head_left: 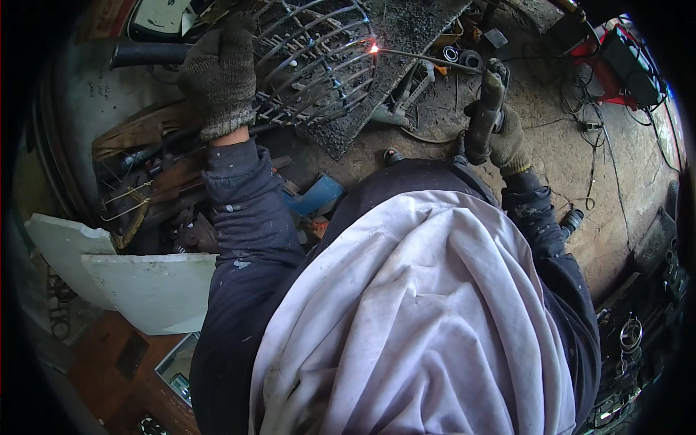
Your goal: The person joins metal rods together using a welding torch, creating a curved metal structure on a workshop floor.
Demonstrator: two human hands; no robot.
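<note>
My right hand (pixel 505 134), in a grey-brown knit glove, is closed around a dark welding electrode holder (pixel 481 123). A thin welding rod (pixel 424 58) reaches left from the holder, and its tip glows bright orange-white against the rim of a round grate (pixel 312 61) of curved metal bars. My left hand (pixel 220 83), gloved alike, is at the grate's left side. It looks closed on a dark tubular handle (pixel 148 54) that sticks out to its left; its fingertips are hidden. Under the grate lies a dark, gritty metal plate (pixel 348 130).
Cables (pixel 594 119) trail on the floor at right by a red and black machine (pixel 627 69). Metal scraps and a ring-shaped part (pixel 470 59) lie beyond the plate. White broken panels (pixel 152 286), a blue piece (pixel 319 194) and clutter fill the left. My feet are close below the plate.
</note>
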